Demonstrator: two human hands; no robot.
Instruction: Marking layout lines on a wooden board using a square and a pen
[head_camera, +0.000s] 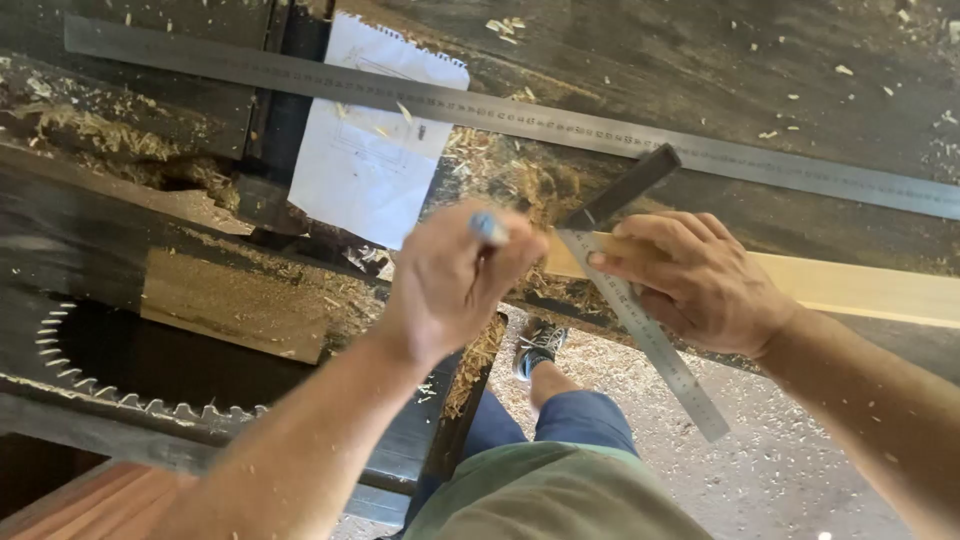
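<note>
Head view, looking down at a sawdust-covered bench. The right hand (700, 280) presses flat, fingers spread, holding a try square (640, 300) against a pale wood strip (860, 285) that lies across the bench edge. The left hand (455, 275) is closed around a blue pencil (490, 228), its tip near the square's blade. This looks like marking a line across the strip; the stroke calls for a steady square. A long steel ruler (500, 110) lies behind, over a paper sheet (370, 170). A saw blade (120, 395) shows lower left.

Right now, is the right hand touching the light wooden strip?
Touching. The head view shows the right hand pressed flat on the try square, its fingers lying on the light wooden strip.
</note>
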